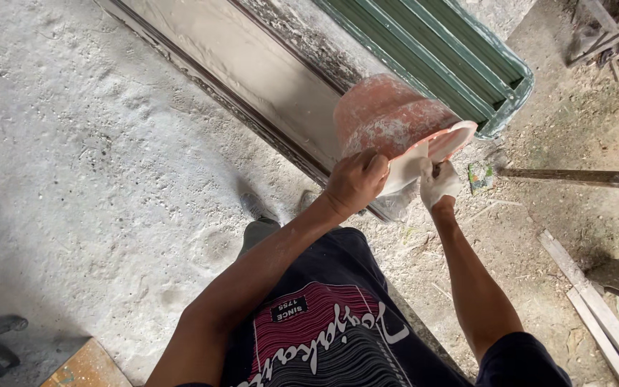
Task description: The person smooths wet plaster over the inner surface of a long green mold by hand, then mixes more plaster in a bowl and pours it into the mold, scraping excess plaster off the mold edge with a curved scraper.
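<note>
Left hand [356,179] has a closed grip on a tilted, plaster-crusted red plastic bucket [388,118] while the plaster-coated right hand [438,183] scoops at its rim; wet plaster could slip it loose.

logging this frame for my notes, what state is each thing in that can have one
red bucket: tipped on its side, rim squeezed out of round, white paste coating the inside
left hand: fingers gripping the bucket's rim
right hand: coated white, closed at the bucket's rim
long mould: filled with smooth pale mix
green ribbed panel: lying flat, edges chipped
wooden slats: lying loose on the ground
</note>
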